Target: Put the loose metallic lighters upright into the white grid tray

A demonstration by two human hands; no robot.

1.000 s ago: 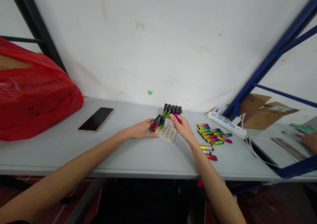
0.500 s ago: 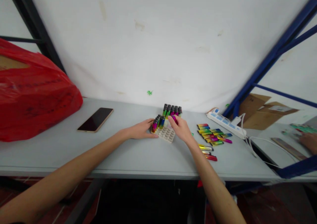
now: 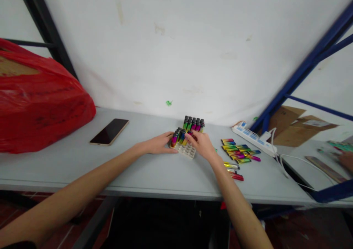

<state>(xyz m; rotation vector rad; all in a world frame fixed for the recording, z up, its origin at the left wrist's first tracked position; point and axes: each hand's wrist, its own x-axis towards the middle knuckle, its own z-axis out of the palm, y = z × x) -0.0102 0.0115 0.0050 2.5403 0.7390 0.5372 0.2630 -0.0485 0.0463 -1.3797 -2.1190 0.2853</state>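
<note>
Workshop: long workbench [image 3: 154,172], many lighters [image 3: 236,156]

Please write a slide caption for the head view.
Left hand holding a pale tray, right hand holding a lighter over it, loose lighters lying nearby.

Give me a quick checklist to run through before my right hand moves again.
1. White tray steadied: ok, the left hand holds its left side.
2. Lighter gripped: ok, pinched by the right hand.
3. That lighter fully seated in a hole: cannot tell, fingers hide it.
4. Bare holes available: ok, several at the tray's near right.
5. Loose lighters neatly lined up: not ok, lying scattered.
6. Phone clear of the tray: ok.
</note>
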